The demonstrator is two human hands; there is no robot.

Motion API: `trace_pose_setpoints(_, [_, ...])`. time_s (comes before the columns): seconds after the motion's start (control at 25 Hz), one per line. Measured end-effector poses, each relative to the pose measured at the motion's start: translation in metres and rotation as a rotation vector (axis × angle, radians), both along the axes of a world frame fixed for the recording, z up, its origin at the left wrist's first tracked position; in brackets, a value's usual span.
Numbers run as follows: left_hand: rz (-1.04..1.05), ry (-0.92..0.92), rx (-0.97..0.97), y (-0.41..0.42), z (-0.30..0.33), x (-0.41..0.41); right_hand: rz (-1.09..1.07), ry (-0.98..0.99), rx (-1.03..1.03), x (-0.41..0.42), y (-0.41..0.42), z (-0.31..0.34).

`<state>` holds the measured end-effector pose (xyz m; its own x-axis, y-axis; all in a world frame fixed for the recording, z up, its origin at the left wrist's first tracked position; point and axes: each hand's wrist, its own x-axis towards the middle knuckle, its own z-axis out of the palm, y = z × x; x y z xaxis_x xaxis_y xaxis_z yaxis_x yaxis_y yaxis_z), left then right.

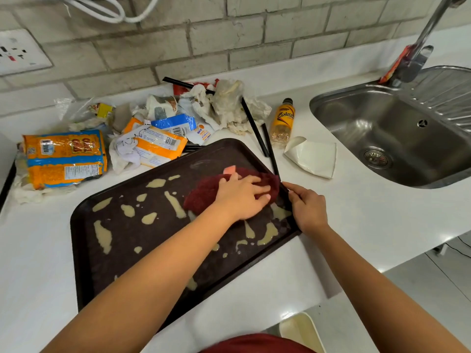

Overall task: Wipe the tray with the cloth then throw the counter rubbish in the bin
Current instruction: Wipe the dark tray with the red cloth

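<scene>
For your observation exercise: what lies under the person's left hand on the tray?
A dark red cloth lies under the left hand, on the brown tray. Whether spill remains beneath the cloth is hidden.

Bright, even light all over, glare flaring on the white worktop (356,220) at five o'clock and glinting in the steel sink (397,138) at three. Soft shadows only. Wide-angle bend curves the brick wall (229,42) at twelve; packet print at nine looks slightly smeared, perhaps motion blur.
</scene>
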<state>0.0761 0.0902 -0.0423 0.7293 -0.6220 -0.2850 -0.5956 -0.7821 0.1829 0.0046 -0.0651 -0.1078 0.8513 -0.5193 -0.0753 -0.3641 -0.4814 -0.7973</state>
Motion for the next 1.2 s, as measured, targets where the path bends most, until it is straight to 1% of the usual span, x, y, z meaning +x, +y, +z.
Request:
trace_pose_setpoints(0.08, [-0.114,-0.051,-0.020,0.016,-0.003,-0.014,-0.004,-0.001,-0.031,-0.001,0.001,0.002])
trace_pose_setpoints(0.12, [-0.126,-0.086,-0.030,0.025,-0.005,-0.015,-0.004,0.006,-0.033,-0.001,0.000,0.002])
trace_pose_setpoints(0.16, [-0.093,-0.110,-0.045,0.035,-0.007,-0.012,-0.005,0.016,-0.026,-0.002,0.000,0.001])
trace_pose_setpoints(0.28, [0.140,-0.123,-0.064,0.043,-0.011,0.008,0.005,0.038,0.018,-0.001,-0.002,0.000])
trace_pose_setpoints(0.32, [0.190,-0.116,-0.055,0.039,-0.011,0.012,0.007,0.044,0.024,-0.001,-0.002,0.000])
trace_pose_setpoints(0.36, [0.199,-0.112,-0.040,0.031,-0.010,0.012,0.006,0.045,0.026,-0.001,-0.002,0.001])
trace_pose_setpoints(0.44, [0.124,-0.103,-0.022,0.011,-0.007,0.002,-0.001,0.037,0.023,-0.001,0.000,0.003])
trace_pose_setpoints(0.56, [-0.053,-0.097,0.003,-0.008,-0.004,-0.020,-0.014,0.020,0.019,-0.002,0.003,0.006])
trace_pose_setpoints(0.68, [-0.190,-0.122,0.047,-0.006,-0.001,-0.039,-0.020,0.002,0.003,-0.002,0.002,0.007])
trace_pose_setpoints(0.76, [-0.244,-0.104,0.048,0.007,0.000,-0.049,-0.004,0.002,-0.006,-0.002,0.001,0.006])
trace_pose_setpoints(0.84, [-0.200,-0.040,0.029,0.024,0.002,-0.051,0.002,0.008,0.001,-0.002,0.001,0.006])
trace_pose_setpoints(0.92, [-0.075,0.016,0.004,0.035,0.004,-0.046,0.005,0.021,0.001,-0.001,0.001,0.008])
trace_pose_setpoints(1.0, [0.041,0.007,-0.006,0.034,0.002,-0.040,0.018,0.037,-0.017,-0.001,0.002,0.012])
trace_pose_setpoints(1.04, [0.065,-0.012,0.004,0.028,0.000,-0.039,0.022,0.049,-0.028,-0.002,0.003,0.014])
trace_pose_setpoints(1.12, [0.031,-0.053,0.039,0.008,0.000,-0.043,0.028,0.050,-0.047,-0.004,0.004,0.017])
trace_pose_setpoints(1.2, [-0.085,-0.072,0.094,-0.010,0.003,-0.050,0.050,0.027,-0.076,-0.005,0.006,0.019])
